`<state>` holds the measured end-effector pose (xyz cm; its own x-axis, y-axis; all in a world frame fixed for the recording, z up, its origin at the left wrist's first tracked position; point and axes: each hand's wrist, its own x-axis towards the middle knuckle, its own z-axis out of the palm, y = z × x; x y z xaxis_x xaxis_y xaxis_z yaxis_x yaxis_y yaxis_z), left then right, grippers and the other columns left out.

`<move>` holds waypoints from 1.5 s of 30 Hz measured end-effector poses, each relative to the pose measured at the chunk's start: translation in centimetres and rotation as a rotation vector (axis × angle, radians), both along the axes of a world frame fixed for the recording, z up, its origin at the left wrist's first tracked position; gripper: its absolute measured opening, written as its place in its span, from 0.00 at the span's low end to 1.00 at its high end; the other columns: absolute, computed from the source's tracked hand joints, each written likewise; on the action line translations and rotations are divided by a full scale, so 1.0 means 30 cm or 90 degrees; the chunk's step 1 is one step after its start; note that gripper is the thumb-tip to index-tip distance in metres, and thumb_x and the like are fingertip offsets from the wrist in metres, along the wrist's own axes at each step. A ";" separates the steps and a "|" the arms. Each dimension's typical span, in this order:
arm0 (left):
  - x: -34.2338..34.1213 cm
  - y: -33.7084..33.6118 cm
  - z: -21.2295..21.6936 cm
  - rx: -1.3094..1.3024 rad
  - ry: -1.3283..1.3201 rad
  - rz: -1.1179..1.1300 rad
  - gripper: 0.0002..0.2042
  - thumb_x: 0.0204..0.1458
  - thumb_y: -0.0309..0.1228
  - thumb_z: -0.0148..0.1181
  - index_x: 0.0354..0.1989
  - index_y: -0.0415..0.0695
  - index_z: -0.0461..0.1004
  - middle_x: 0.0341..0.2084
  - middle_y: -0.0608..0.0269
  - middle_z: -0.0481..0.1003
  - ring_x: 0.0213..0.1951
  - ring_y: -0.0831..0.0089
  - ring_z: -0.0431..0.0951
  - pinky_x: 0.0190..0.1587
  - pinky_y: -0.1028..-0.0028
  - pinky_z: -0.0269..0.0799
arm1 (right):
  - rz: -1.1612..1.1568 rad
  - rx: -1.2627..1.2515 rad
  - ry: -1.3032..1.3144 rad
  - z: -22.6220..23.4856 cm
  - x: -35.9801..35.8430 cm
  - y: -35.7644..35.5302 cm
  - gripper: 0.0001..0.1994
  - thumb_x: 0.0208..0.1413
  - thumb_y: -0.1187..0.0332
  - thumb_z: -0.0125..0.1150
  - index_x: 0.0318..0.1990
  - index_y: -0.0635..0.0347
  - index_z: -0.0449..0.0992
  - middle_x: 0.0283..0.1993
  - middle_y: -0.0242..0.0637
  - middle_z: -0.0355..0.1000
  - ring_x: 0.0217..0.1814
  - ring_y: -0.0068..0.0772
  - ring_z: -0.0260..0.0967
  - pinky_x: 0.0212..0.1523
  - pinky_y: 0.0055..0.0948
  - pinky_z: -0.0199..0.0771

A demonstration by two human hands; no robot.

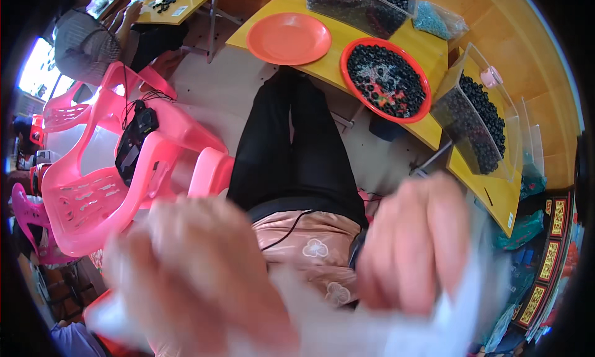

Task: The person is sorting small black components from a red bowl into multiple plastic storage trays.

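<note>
Close to the camera, my left hand (192,264) and my right hand (415,239) are both raised and smeared by motion. Their fingers are curled in. A thin white sheet (347,335) stretches along the lower edge between them, and both hands seem to grip it; whether it is cloth, paper or plastic I cannot tell. Beyond the hands, my lap in black trousers (294,152) faces a yellow table (273,4). On it are a bare orange plate (289,38) and a red-rimmed tray (344,59) of black beads with some clear and red bits.
Clear bins of black beads (362,10) stand at the table's back and right, near a bag of pale blue beads (434,20). Pink plastic chairs (80,202) fill the left side, one with a black bag (131,140). Another person (87,41) sits at the far-left table.
</note>
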<state>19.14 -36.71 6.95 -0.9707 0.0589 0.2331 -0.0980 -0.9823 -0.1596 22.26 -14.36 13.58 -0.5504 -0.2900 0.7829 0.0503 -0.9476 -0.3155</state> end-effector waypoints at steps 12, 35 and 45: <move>0.007 0.030 0.284 -0.362 0.431 -0.027 0.15 0.68 0.36 0.60 0.27 0.48 0.82 0.24 0.66 0.78 0.26 0.69 0.78 0.33 0.70 0.68 | -0.088 0.194 -0.007 0.055 -0.051 -0.052 0.27 0.55 0.60 0.88 0.46 0.76 0.78 0.42 0.50 0.77 0.39 0.35 0.77 0.37 0.38 0.75; -0.130 0.145 0.264 -0.462 0.601 -0.115 0.23 0.75 0.57 0.57 0.35 0.52 0.82 0.38 0.67 0.74 0.38 0.72 0.76 0.39 0.72 0.71 | -0.267 0.227 -0.030 -0.015 0.043 -0.085 0.22 0.54 0.61 0.84 0.44 0.70 0.81 0.43 0.46 0.79 0.40 0.36 0.78 0.37 0.38 0.76; -0.126 0.142 0.269 -0.443 0.694 -0.141 0.29 0.73 0.62 0.56 0.35 0.49 0.85 0.39 0.64 0.81 0.35 0.72 0.79 0.39 0.75 0.69 | -0.401 0.302 -0.079 -0.006 0.087 -0.110 0.20 0.53 0.61 0.83 0.43 0.68 0.82 0.43 0.44 0.79 0.41 0.37 0.78 0.37 0.38 0.76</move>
<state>15.37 -32.45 15.02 -0.2582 0.6174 0.7430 -0.0224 -0.7727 0.6343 24.88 -17.66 13.40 -0.7969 -0.1822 0.5760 -0.3886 -0.5754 -0.7196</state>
